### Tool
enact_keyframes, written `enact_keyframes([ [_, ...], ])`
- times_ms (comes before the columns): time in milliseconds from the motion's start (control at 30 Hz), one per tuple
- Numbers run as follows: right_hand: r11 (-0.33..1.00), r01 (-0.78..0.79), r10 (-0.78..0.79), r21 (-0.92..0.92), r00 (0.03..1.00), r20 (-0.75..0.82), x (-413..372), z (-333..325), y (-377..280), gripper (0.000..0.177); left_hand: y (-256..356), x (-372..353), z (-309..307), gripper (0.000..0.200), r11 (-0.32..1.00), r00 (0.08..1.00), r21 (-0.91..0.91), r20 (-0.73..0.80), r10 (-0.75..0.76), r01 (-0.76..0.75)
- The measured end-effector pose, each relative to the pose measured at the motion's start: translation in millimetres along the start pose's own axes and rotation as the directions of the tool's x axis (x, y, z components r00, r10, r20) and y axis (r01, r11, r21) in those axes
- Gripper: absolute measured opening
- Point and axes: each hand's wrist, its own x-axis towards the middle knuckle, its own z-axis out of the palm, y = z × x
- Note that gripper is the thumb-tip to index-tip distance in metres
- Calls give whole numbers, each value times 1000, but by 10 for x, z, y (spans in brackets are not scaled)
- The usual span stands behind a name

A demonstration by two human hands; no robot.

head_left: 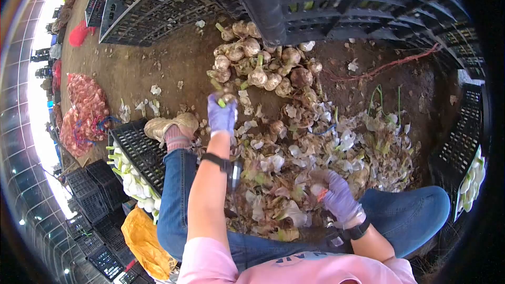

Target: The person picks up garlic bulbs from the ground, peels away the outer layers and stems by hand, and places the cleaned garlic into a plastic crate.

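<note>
Item 1: left hand (221,117), purple-gloved, just left of frame centre, closed around a soil-stained garlic bulb with green stalk (226,98).

Item 2: heap of unpeeled brown garlic bulbs (260,63), upper centre, on the dirt floor (137,68), just beyond the held bulb.

Item 3: right hand (339,198), purple-gloved, lower right of centre, fingers curled over a litter of pale papery skins (294,152); whether it grips anything cannot be told.

Item 4: black slatted plastic crate (138,150), left edge, with white peeled bulbs (134,186) beside it.

Item 5: red mesh sack of bulbs (84,110), far left.
</note>
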Motion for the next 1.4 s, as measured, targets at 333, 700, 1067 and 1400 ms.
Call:
enact_keyframes([
  [333, 922, 386, -383, 31, 920, -78, -595, 87, -286, 40, 1275, -2523, -315, 60, 554, 369, -123, 626, 688, -824],
  [700, 917, 384, -391, 104, 919, 55, -1329, 279, -317, 22, 1248, -3424, -783, 60, 397, 260, -123, 577, 775, -910],
  [1067, 878, 479, -449, 12, 814, 369, -1448, 96, -314, 24, 697, -3508, -723, 61, 738, 511, -416, 852, 112, 532],
  [1400, 798, 73, -320, 598, 893, 318, -1409, 108, -133, 58, 1050, -3509, -835, 46, 841, 548, -437, 809, 213, 319],
])
